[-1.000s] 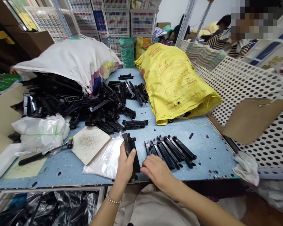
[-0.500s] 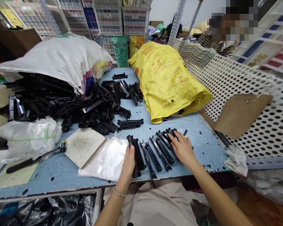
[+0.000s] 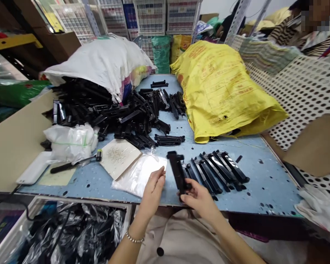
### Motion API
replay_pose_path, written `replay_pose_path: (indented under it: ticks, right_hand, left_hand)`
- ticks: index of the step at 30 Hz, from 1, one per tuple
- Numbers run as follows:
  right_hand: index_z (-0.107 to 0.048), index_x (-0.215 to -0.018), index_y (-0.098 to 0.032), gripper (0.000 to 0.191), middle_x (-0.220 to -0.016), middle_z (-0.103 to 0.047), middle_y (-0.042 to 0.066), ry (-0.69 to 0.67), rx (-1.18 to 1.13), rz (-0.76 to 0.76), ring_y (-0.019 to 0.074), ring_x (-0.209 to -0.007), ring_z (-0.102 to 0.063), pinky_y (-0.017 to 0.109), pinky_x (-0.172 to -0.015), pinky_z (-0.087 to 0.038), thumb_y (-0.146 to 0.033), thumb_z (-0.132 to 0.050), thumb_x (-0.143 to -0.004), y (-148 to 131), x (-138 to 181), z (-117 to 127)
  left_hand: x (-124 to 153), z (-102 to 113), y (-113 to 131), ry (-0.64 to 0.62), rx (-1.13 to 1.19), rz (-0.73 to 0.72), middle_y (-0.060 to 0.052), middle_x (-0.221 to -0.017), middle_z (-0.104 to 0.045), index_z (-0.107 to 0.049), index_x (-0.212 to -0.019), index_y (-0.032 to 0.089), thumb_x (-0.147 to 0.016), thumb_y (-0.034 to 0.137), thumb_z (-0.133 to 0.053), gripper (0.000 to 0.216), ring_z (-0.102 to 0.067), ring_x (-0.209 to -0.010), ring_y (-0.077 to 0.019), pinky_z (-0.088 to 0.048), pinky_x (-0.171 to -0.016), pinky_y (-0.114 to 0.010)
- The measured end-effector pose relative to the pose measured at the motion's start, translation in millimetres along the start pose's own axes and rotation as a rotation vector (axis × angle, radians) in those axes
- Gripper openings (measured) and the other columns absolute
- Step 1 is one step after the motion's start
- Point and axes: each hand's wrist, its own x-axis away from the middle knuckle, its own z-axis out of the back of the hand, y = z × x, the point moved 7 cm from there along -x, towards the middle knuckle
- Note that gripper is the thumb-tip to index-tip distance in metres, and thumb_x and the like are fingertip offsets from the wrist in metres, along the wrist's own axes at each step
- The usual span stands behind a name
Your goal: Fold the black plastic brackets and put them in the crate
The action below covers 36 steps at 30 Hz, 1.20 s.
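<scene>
My right hand (image 3: 199,198) grips the lower end of a long black plastic part (image 3: 177,170), which is held up above the front of the table. My left hand (image 3: 154,189) holds nothing. Its fingers stretch forward, a little apart from that part and at the edge of a stack of clear plastic bags (image 3: 134,179). Just right of the held part lies a slanted row of similar black parts (image 3: 211,170), side by side. A small group of them (image 3: 169,140) lies farther back.
A large heap of black parts (image 3: 121,113) spills from a white sack (image 3: 99,58). To the right lies a yellow sack (image 3: 222,91). A black-handled tool (image 3: 77,163) and a cardboard square (image 3: 119,154) are at left. Below the edge stands a bin of bagged parts (image 3: 79,231).
My right hand has left the row and now holds a black part upright. My left hand has let go of the black parts. The view has swung left.
</scene>
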Motion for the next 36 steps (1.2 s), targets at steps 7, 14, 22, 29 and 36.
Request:
replay_pose_path:
  ticks: [7,14,22,29,36]
  right_hand:
    - [-0.052,-0.121,-0.022,0.052,-0.117,-0.062,0.010,-0.025,0.384,0.227,0.0254,-0.098,-0.063,0.041,-0.083,-0.053,-0.025,-0.067,-0.071,-26,7,-7]
    - [-0.057,-0.113,-0.019,0.039,-0.104,-0.068,0.009,0.052,0.146,0.134,0.0249,-0.090,-0.065,0.040,-0.081,-0.053,-0.035,-0.066,-0.079,-12,2,4]
    - [-0.062,-0.106,-0.018,0.044,-0.101,-0.071,0.009,0.018,-0.304,0.015,0.0245,-0.083,-0.068,0.037,-0.074,-0.054,-0.041,-0.076,-0.071,-3,-6,15]
    - [-0.068,-0.097,-0.018,0.032,-0.097,-0.073,0.009,-0.045,-0.558,-0.059,0.0229,-0.084,-0.068,0.036,-0.075,-0.054,-0.041,-0.071,-0.075,-15,-18,-7]
    - [-0.070,-0.086,-0.017,0.028,-0.090,-0.074,0.008,-0.163,-0.781,-0.113,0.0245,-0.089,-0.068,0.046,-0.092,-0.051,-0.043,-0.062,-0.079,-31,-45,-51]
  left_hand:
    - [5,-24,6,0.081,0.147,0.022,-0.013,-0.132,-0.052,-0.027,-0.141,0.020,-0.091,0.050,-0.048,0.062,-0.049,-0.124,-0.0243,-0.040,-0.105,-0.040]
    - [3,-8,15,0.037,-0.224,-0.107,-0.013,-0.126,-0.053,-0.049,-0.124,0.019,-0.093,0.047,-0.043,0.042,-0.052,-0.117,-0.0243,-0.041,-0.101,-0.041]
    - [-23,45,-23,0.097,-0.572,-0.052,-0.006,-0.076,-0.062,-0.061,-0.071,0.019,-0.084,0.026,-0.053,0.017,-0.058,-0.077,-0.0211,-0.046,-0.075,-0.034]
    - [-32,64,-33,0.087,-0.196,0.139,0.005,-0.052,-0.049,-0.059,-0.060,0.016,-0.068,0.043,-0.067,0.029,-0.045,-0.051,-0.0107,-0.035,-0.052,-0.023]
    - [-32,59,-30,0.098,-0.231,0.117,0.002,-0.057,-0.057,-0.060,-0.060,0.017,-0.063,0.032,-0.068,0.018,-0.050,-0.055,-0.0123,-0.040,-0.055,-0.024]
